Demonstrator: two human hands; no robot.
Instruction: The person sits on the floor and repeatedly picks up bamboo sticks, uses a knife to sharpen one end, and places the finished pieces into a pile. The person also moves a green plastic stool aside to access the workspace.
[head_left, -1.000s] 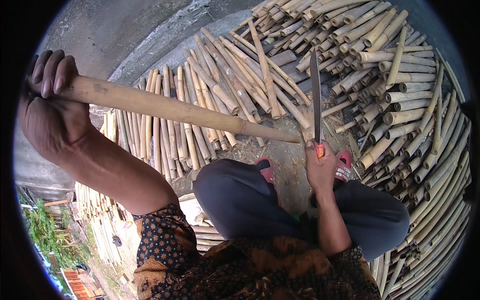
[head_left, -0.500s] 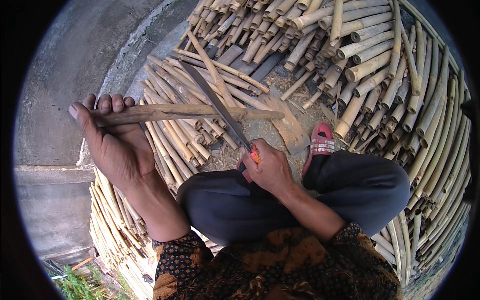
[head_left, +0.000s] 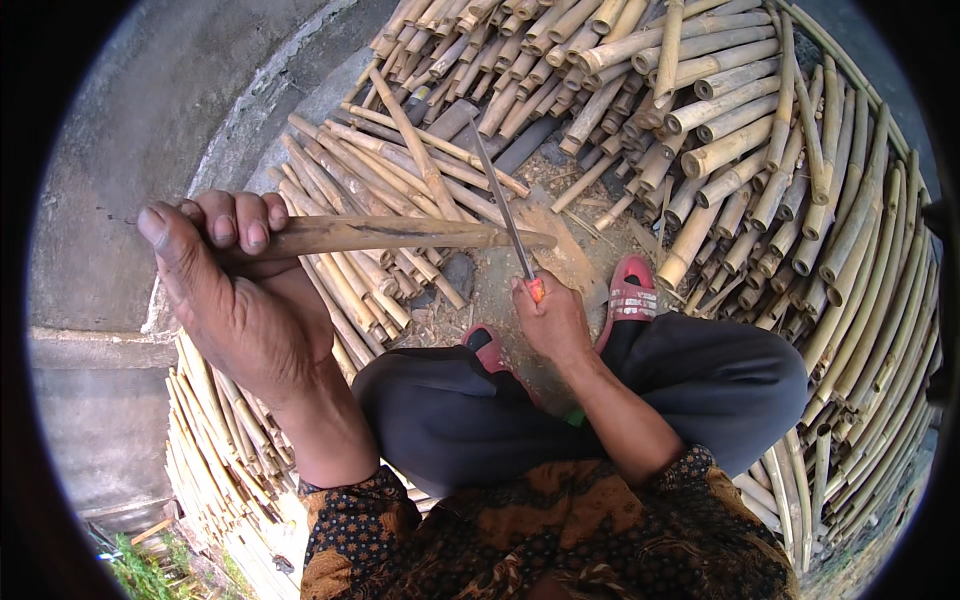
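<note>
My left hand (head_left: 265, 310) is closed round the left end of a bamboo stick (head_left: 390, 233), thumb along its end and fingers curled over the top. The stick lies almost level in front of me and narrows to a tip on the right. A long knife (head_left: 500, 200) with a dark straight blade and an orange-red handle is gripped in my right hand (head_left: 560, 322). Its blade points up and slightly left, crossing the stick near the tip. Whether the edge touches the stick, I cannot tell.
Large stacks of cut bamboo poles (head_left: 735, 150) rise ahead and to the right. Thinner bamboo lengths (head_left: 350, 260) lie behind the stick, with more bamboo (head_left: 220, 430) at lower left. Shavings and a flat board (head_left: 575, 255) cover the ground near my red shoes (head_left: 632, 290). A concrete wall (head_left: 110, 230) stands left.
The knife has moved right along the stick toward its tip and its blade has swung more upright. My left fingers have curled further over the stick.
</note>
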